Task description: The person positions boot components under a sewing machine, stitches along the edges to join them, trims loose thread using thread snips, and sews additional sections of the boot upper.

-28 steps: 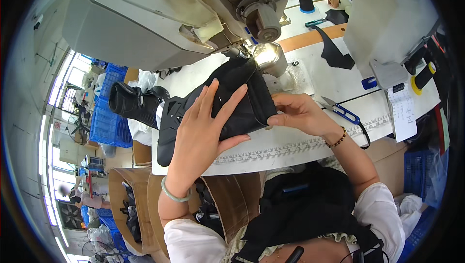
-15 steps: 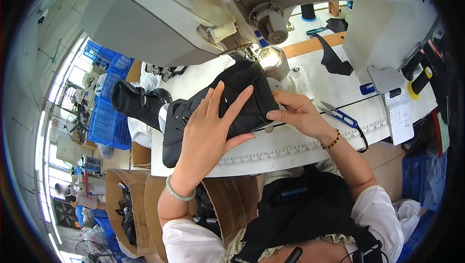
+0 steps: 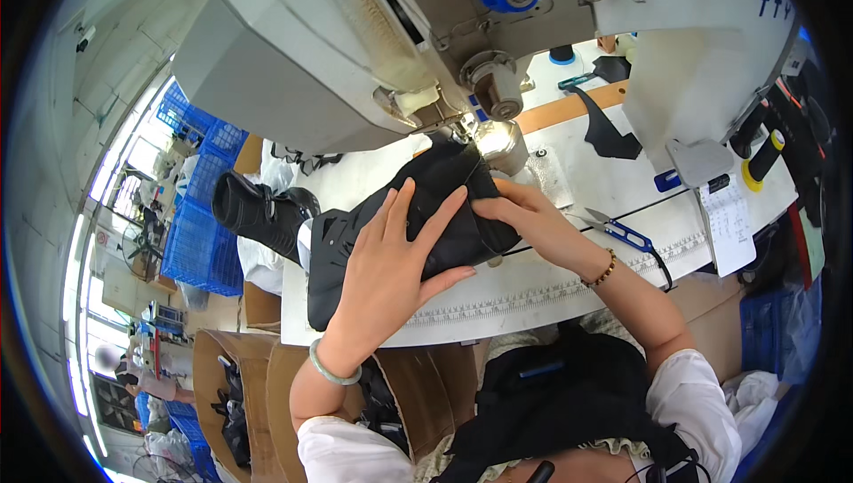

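Observation:
A soft black leather-like shoe upper piece (image 3: 458, 247), with slotted cut-outs towards its left end, lies on the white table under the sewing machine's head (image 3: 338, 47). My left hand (image 3: 391, 252) rests flat on top of it, fingers spread. At its right edge my right hand (image 3: 524, 212) pinches the material between thumb and fingers. The piece's far end reaches the lit needle area, where the needle itself is hard to make out. A black lace-up boot (image 3: 262, 216) lies to the left, beside the piece.
Blue-handled thread snips (image 3: 622, 230) lie right of my right hand. A ruler strip (image 3: 533, 303) runs along the table's front edge. Further right are a paper note (image 3: 729, 225) and a thread spool (image 3: 764, 159). Open cardboard boxes (image 3: 258, 350) stand below the table; blue crates (image 3: 200, 243) stack at left.
The view has tilted up, showing more of the machine. My right hand has shifted slightly along the piece's right edge, farther over it. The left hand stays flat on the piece.

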Demonstrator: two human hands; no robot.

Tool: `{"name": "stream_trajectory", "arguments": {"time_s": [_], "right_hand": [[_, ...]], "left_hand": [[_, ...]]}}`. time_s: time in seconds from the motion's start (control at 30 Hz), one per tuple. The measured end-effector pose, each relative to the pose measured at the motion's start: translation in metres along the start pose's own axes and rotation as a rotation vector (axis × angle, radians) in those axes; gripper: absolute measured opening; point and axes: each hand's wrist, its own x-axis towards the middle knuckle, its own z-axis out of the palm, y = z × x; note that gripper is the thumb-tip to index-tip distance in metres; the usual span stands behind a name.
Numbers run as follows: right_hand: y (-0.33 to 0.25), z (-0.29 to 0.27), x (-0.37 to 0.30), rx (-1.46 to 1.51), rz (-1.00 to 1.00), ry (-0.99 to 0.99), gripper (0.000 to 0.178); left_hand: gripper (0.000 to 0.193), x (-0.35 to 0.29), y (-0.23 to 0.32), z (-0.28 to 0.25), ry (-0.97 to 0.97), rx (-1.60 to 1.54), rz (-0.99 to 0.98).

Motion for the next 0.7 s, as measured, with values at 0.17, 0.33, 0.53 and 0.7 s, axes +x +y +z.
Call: {"name": "stream_trajectory", "arguments": {"time_s": [0.17, 0.33, 0.53, 0.7], "right_hand": [[0.001, 0.01, 0.011, -0.035, -0.073, 0.13, 0.025], [-0.003, 0.017, 0.01, -0.008, -0.118, 0.142, 0.025], [0.004, 0.01, 0.014, 0.023, -0.123, 0.147, 0.023], [0.009, 0.003, 0.009, 0.018, -0.167, 0.123, 0.022]], "left_hand": [[0.061, 0.009, -0.003, -0.014, 0.023, -0.137, -0.031], [0.056, 0.049, -0.019, -0.017, -0.034, -0.222, -0.109], [0.059, 0.066, -0.044, 0.025, -0.186, -0.583, -0.15], [0.054, 0.078, -0.043, 0.023, -0.243, -0.555, -0.117]]}}
